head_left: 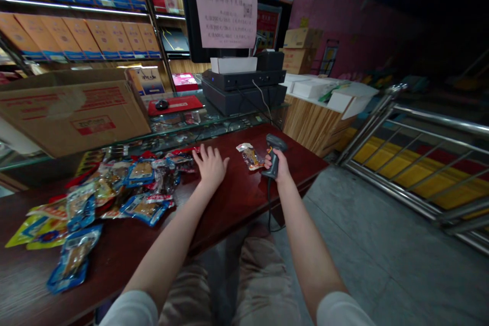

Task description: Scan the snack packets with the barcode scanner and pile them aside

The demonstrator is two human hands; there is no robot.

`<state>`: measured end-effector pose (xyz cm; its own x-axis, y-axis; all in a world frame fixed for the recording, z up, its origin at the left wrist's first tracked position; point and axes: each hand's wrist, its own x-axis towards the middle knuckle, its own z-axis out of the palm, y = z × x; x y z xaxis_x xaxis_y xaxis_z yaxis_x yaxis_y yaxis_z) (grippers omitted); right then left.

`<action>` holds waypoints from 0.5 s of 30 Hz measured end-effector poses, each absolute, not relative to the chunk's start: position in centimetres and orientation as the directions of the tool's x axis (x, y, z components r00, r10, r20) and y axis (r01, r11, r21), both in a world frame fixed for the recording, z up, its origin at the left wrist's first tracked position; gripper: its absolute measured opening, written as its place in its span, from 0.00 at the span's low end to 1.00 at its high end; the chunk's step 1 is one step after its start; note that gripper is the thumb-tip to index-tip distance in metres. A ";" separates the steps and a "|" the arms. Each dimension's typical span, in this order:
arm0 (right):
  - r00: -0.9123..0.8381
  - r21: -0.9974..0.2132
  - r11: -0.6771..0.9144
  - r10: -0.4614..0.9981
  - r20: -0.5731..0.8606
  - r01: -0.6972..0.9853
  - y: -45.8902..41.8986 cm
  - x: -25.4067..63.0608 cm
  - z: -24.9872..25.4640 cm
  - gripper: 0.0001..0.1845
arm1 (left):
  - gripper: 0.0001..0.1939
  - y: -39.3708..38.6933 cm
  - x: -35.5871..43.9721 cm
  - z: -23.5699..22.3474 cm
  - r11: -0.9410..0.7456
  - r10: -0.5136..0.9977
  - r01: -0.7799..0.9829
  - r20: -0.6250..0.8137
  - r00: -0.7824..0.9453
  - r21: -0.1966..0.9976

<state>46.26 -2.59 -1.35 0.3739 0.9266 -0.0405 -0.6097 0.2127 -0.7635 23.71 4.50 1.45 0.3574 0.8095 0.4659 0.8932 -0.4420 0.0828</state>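
Observation:
My right hand is wrapped round the grip of a dark grey barcode scanner, held upright above the right part of the table. Its cable hangs down past the table's front edge. Just left of the scanner lies one clear snack packet with a white and red top. My left hand has its fingers spread over the tabletop, at the right end of a pile of snack packets. The fingertips are close to a red-edged packet; whether they touch it I cannot tell.
The dark red table meets a glass counter with a cardboard box, a mouse on a red mat and a black cash drawer under a monitor bearing a pink sign. A metal railing stands at right.

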 end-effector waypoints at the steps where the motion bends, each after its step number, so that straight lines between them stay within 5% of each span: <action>1: 0.374 -0.756 0.210 0.926 -0.050 -0.620 -2.6 46.2 -1.3 0.14 | 0.29 4.2 25.2 1.4 -0.470 0.830 0.873 0.400 0.388 0.129; 5: 0.390 -0.729 0.208 0.917 -0.088 -0.652 -2.5 46.1 -1.2 0.13 | 0.40 4.1 30.9 1.1 -0.418 0.907 0.858 0.081 0.414 0.300; 8: 0.383 -0.729 0.199 0.919 -0.093 -0.655 -2.6 46.0 -1.2 0.13 | 0.43 4.9 33.3 0.8 -0.356 0.925 0.876 -0.008 0.379 0.326; 15: 0.376 -0.768 0.177 0.923 -0.089 -0.616 -2.3 45.8 -1.4 0.14 | 0.20 7.0 32.0 0.0 -0.336 0.928 0.863 -0.021 0.371 0.376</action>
